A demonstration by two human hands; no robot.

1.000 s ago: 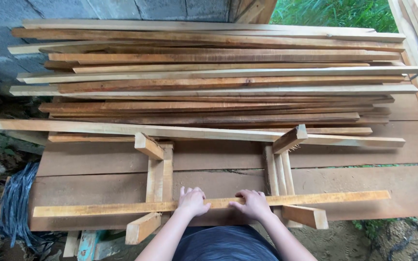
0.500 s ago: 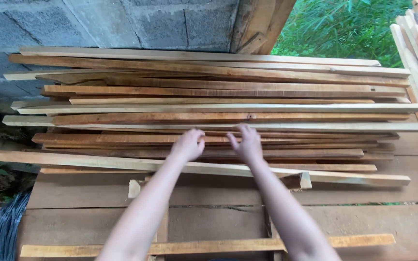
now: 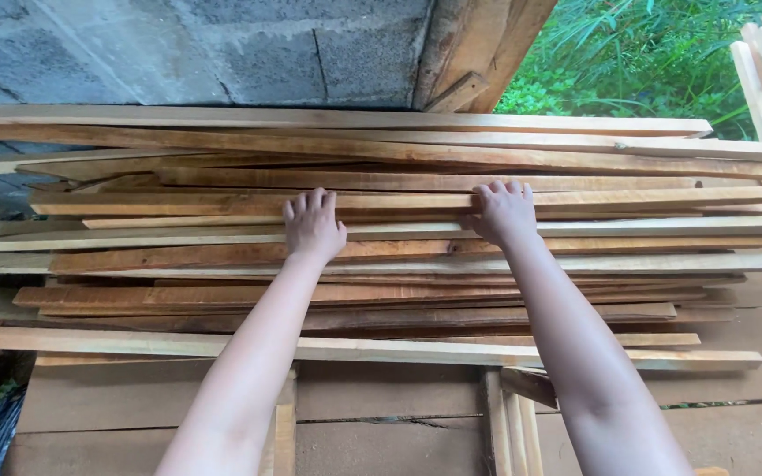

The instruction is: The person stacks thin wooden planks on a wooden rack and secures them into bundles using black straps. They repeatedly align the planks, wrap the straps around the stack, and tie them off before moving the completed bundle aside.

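We see the left hand (image 3: 313,226) lying flat, fingers together and stretched out, on a long wooden slat (image 3: 399,204) in the upper part of the stack of slats (image 3: 381,291). The right hand (image 3: 504,211) rests on the same slat, well apart from the left, its fingers curled over the slat's far edge; whether they grip it we cannot tell. The stack lies on a plank platform (image 3: 381,414). Behind it stands a grey block wall (image 3: 205,53), with green foliage (image 3: 637,62) at the right.
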